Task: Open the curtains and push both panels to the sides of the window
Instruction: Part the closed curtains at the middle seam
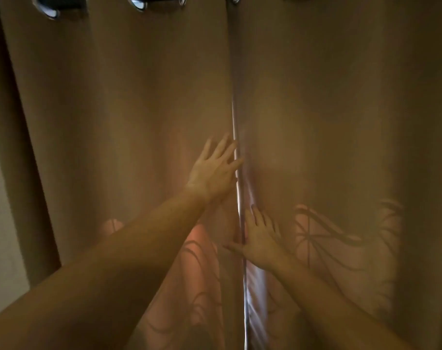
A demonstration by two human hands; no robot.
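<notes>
Two brown curtain panels hang shut and meet at a narrow bright slit in the middle. The left panel and the right panel fill the view. My left hand lies flat on the left panel, fingers spread, fingertips reaching the slit. Lower down, my right hand rests at the inner edge of the right panel, fingers spread, thumb crossing the gap. Neither hand visibly grips cloth. The window behind is hidden; only a thin strip of light shows.
Metal eyelets on a dark rod run along the top edge. Leaf-like shadows glow through the lower cloth. A pale wall shows at the far left beside the left panel's outer fold.
</notes>
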